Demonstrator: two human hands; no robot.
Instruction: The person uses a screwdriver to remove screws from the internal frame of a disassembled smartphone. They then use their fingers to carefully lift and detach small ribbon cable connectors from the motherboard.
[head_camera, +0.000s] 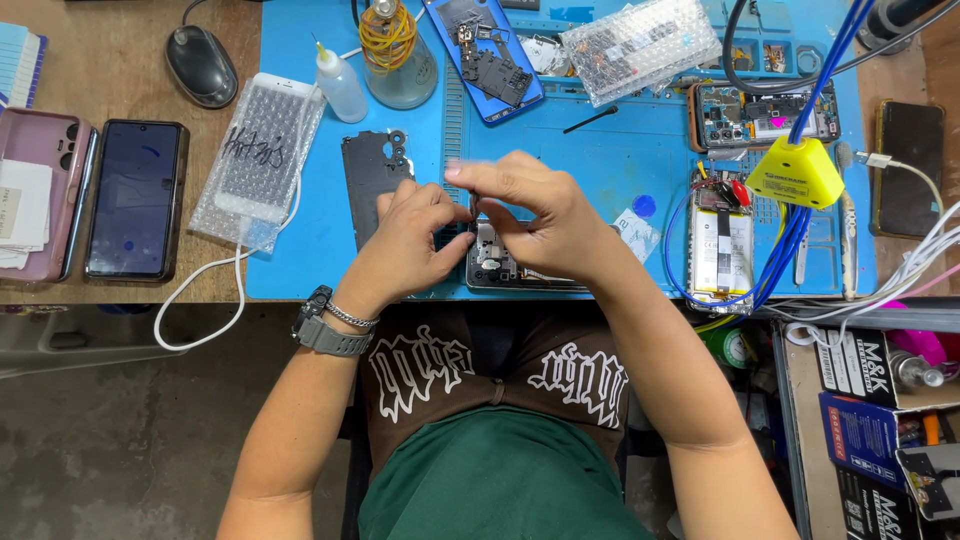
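Note:
An opened phone (497, 268) with its insides showing lies on the blue work mat (620, 160) near the front edge. My left hand (405, 243) rests on its left side, fingers curled over it. My right hand (535, 215) is above it with fingers pinched around a small dark part; what exactly it pinches is too small to tell. Both hands touch over the phone's upper end. A black inner cover plate (368, 175) lies just left of my left hand.
A second opened phone with a battery (720, 245), wired to a yellow device (797, 172), lies right. A squeeze bottle (338, 82), a bubble-wrapped screen (262, 150), a black mouse (200, 63) and a dark phone (135, 198) lie left. Another opened phone (765, 115) sits at the back right.

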